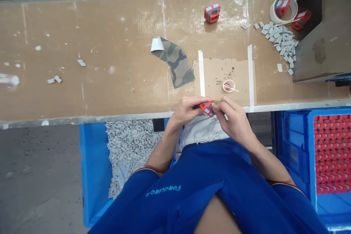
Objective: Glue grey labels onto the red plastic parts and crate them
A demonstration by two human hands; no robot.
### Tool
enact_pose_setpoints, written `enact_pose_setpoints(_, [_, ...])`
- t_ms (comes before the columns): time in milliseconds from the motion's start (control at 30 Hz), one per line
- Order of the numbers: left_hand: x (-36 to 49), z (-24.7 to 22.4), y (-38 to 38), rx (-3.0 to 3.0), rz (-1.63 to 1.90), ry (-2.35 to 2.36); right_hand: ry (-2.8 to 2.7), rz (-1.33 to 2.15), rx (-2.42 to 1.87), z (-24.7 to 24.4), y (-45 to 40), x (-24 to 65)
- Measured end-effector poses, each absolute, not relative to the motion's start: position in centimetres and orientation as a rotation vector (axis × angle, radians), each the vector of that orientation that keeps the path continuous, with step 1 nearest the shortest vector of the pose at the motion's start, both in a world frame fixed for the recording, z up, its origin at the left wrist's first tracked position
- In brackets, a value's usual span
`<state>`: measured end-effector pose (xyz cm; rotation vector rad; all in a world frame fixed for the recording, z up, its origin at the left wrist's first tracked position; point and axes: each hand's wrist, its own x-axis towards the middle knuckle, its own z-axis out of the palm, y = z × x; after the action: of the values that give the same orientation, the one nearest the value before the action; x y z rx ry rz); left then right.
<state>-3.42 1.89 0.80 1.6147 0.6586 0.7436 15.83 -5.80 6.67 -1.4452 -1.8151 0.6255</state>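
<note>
Right, here we go: a long workbench [82,40] topped with worn cardboard runs across the whole view, and the person in a blue work top [208,182] sits tight against its near edge. Down on the right, a blue crate [311,153] is packed with rows of red parts [331,153]; over on the left, a blue bin [94,168] brims with loose grey tabs [131,153]. Up on the bench, a camouflage fabric patch [175,62] lies with one white-backed corner folded over. At the far right, a heap of small grey pads [281,42] spreads just beside a roll of white tape [289,11], with a red housing [283,4] leaning in it. A red-and-grey block [212,12] stands alone nearer the middle. Two strips of white tape [201,73] frame a stained stretch of cardboard, and between them sits a small round dish [228,85] holding a white swab [231,87]. And the action's right at the near edge: the left hand [186,110] and the right hand [233,120] are both closed on a small red part [207,109], gripping it between them just over the bench edge, with the right fingertips [218,106] pressed against its end!
</note>
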Motion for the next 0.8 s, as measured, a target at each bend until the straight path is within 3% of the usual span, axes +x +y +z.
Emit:
enact_pose_setpoints(200, [-3.3,0.8,2.0,1.552,0.691,0.568,-1.614,0.970,-1.419,6.0,-5.9,17.2])
enact_pose_setpoints(433, [-2.5,0.0,0.8,1.324,0.802,0.684,-1.502,0.682,-1.454,4.6,-6.1,15.9])
enact_pose_setpoints(800, [-2.7,0.5,1.4,1.416,0.804,0.702,-1.539,0.721,-1.425,4.3,-5.2,15.5])
